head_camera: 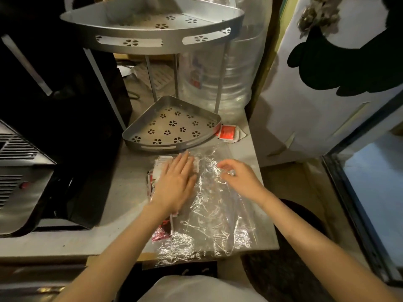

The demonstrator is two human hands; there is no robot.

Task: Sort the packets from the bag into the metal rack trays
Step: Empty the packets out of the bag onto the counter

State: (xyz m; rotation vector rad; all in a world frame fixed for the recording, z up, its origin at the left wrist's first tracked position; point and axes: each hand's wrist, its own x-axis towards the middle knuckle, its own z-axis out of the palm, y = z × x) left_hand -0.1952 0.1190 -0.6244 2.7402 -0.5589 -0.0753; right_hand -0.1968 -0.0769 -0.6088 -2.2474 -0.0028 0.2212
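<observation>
The sorting looks barely begun: the lower tray (172,125) holds nothing, and the upper tray (152,25) shows no packets as far as I can tell. The left hand (174,184) lies spread flat on the packets (156,171) piled on the surface (122,192), while the right hand (237,177) pinches the clear bag (218,214) beside them. A few red packets (227,132) lie loose just right of the lower tray.

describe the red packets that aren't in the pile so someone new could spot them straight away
Start at the metal rack's lower tray, the flower-punched quarter-round tray on the grey counter. Just past its right corner, a few red packets lie on the counter. Unlike the packets under the left hand, they sit outside the clear bag, untouched.
</observation>
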